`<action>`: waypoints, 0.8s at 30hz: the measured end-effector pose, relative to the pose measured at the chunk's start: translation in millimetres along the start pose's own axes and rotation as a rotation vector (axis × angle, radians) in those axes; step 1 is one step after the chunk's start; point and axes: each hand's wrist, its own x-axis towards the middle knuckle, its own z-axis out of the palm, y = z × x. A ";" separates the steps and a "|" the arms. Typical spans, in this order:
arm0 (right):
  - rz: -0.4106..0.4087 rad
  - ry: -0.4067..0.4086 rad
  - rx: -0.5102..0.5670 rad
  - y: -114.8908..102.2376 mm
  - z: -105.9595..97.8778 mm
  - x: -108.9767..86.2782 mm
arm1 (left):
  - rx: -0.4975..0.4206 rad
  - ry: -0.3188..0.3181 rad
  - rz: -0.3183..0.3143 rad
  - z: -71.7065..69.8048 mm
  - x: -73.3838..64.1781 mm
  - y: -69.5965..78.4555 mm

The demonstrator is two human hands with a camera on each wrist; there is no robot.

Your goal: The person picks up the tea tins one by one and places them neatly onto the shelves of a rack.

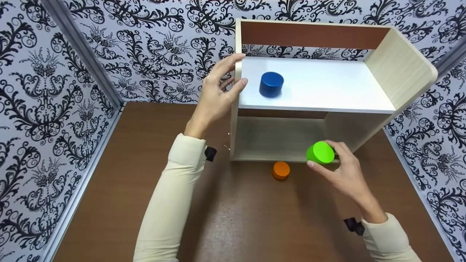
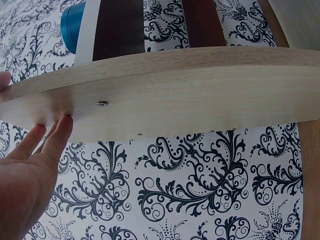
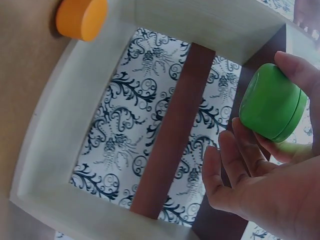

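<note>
My left hand [image 1: 217, 91] holds the left side panel [image 2: 200, 90] of a small wooden shelf unit [image 1: 404, 65]. Its fingertips press the panel's outer face, and the thumb lies over the front edge. Between thumb and fingers, my right hand [image 1: 347, 174] pinches a green round lidded container [image 1: 321, 153], held up at the front of the lower compartment. On the white upper shelf [image 1: 327, 85], near the left panel, stands a blue round container [image 1: 271, 84]. An orange round container [image 1: 281, 170] sits on the table just before the unit's bottom edge.
The brown table [image 1: 247, 222] runs out in front and to the left of the unit. Walls with a black floral pattern [image 1: 156, 47] stand behind and on both sides. Reddish-brown slats [image 3: 172, 135] cross the unit's back, with gaps between them.
</note>
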 end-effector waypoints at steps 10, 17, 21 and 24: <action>-0.032 0.003 0.000 -14.2 -11.2 8.8 | 0.014 -0.002 -0.011 0.1 0.0 -0.8; -0.061 0.013 -0.020 -22.0 -19.6 16.3 | 0.025 -0.006 -0.017 -0.4 0.2 -0.4; -0.086 0.023 -0.021 -26.6 -23.7 21.2 | 0.017 0.001 -0.010 -0.4 0.5 -1.3; -0.101 0.032 -0.013 -30.5 -26.6 24.2 | 0.013 0.005 -0.005 -0.3 0.5 -2.0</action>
